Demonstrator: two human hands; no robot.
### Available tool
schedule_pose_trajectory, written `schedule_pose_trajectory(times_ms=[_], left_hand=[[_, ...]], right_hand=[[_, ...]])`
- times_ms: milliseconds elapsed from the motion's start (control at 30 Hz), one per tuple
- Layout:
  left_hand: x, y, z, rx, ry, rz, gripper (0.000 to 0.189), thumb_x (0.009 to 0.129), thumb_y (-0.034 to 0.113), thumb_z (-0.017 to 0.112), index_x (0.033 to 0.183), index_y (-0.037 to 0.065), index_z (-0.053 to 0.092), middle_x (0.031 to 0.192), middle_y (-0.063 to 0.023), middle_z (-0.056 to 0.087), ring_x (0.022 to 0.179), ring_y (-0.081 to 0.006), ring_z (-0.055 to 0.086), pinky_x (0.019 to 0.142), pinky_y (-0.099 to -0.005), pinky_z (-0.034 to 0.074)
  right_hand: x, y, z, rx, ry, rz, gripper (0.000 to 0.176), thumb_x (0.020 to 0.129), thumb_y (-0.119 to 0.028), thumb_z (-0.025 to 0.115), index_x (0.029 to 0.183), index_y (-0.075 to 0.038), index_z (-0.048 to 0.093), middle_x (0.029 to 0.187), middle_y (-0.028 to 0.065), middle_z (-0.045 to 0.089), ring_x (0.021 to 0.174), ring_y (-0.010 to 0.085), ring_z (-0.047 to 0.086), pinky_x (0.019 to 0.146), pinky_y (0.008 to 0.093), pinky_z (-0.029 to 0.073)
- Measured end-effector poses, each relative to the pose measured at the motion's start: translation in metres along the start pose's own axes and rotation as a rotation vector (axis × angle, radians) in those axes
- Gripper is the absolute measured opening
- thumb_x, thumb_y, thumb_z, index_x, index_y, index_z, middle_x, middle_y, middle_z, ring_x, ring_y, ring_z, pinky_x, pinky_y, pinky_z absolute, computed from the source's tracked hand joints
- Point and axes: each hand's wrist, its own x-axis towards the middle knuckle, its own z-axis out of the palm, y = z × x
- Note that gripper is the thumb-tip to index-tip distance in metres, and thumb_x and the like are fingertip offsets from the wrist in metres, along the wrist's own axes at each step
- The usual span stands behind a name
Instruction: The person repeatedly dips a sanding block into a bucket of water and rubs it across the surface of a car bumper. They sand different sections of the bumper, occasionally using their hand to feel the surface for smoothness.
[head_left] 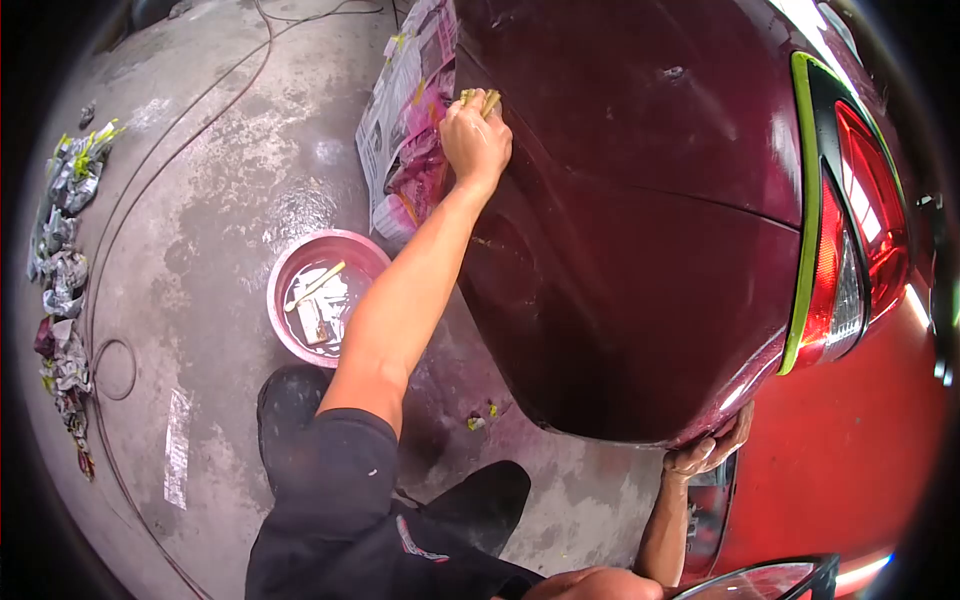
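Note:
My left hand (477, 145) is closed around a small yellowish pad (488, 101), pressed against the upper left edge of a wet, dark maroon car bumper (620, 270). Its exact material is hard to make out under the fingers. Paint-stained masking newspaper (405, 120) hangs along that edge, beside the hand. My right hand (710, 447) rests with fingers apart against the bumper's lower right edge, near the red tail light (868, 190). Yellow-green tape (803, 220) borders the light.
A pink basin (281, 300) of water stands on the concrete floor (220, 330), with a pale block and a yellowish stick inside. A hose (97, 260) runs along the left, past crumpled masking paper (65, 280). At right is a red car panel (830, 450).

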Motion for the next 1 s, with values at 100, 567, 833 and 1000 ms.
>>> schedule_pose_trajectory(times_ms=[100, 567, 833, 1000], left_hand=[[-0.052, 0.01, -0.011, 0.075, 0.163, 0.408, 0.031, 0.084, 0.013, 0.069, 0.114, 0.005, 0.074, 0.124, -0.0233, 0.064, 0.114, -0.041, 0.06, 0.099, -0.0455, 0.048], [-0.135, 0.057, -0.042, -0.056, -0.11, 0.599, 0.048, 0.078, -0.005, 0.07, 0.124, 0.006, 0.068, 0.129, -0.02, 0.063, 0.118, -0.0389, 0.059, 0.107, -0.0459, 0.043], [-0.076, 0.04, -0.056, -0.204, -0.387, 0.973, 0.053, 0.077, -0.01, 0.062, 0.128, 0.007, 0.061, 0.136, -0.0178, 0.059, 0.127, -0.038, 0.056, 0.112, -0.0483, 0.042], [-0.103, 0.139, -0.022, -0.288, -0.274, 1.092, 0.052, 0.076, -0.003, 0.071, 0.126, 0.008, 0.062, 0.133, -0.0149, 0.061, 0.12, -0.0366, 0.059, 0.104, -0.0442, 0.05]], right_hand=[[0.001, -0.005, 0.006, 0.064, 0.076, 0.01, 0.079, 0.1, -0.057, 0.035, 0.142, 0.009, 0.044, 0.142, 0.0245, 0.048, 0.134, 0.0387, 0.044, 0.114, 0.0514, 0.031], [0.004, -0.008, 0.003, 0.007, 0.086, -0.052, 0.073, 0.102, -0.051, 0.034, 0.134, 0.012, 0.05, 0.138, 0.0315, 0.05, 0.126, 0.0453, 0.051, 0.106, 0.0557, 0.039], [0.008, -0.011, 0.004, 0.022, 0.116, -0.083, 0.07, 0.103, -0.05, 0.034, 0.132, 0.011, 0.051, 0.134, 0.0316, 0.053, 0.125, 0.0459, 0.051, 0.105, 0.0563, 0.04], [0.01, -0.016, 0.003, -0.017, 0.086, -0.064, 0.069, 0.102, -0.049, 0.035, 0.132, 0.011, 0.051, 0.134, 0.0314, 0.053, 0.124, 0.0453, 0.051, 0.105, 0.0559, 0.04]])
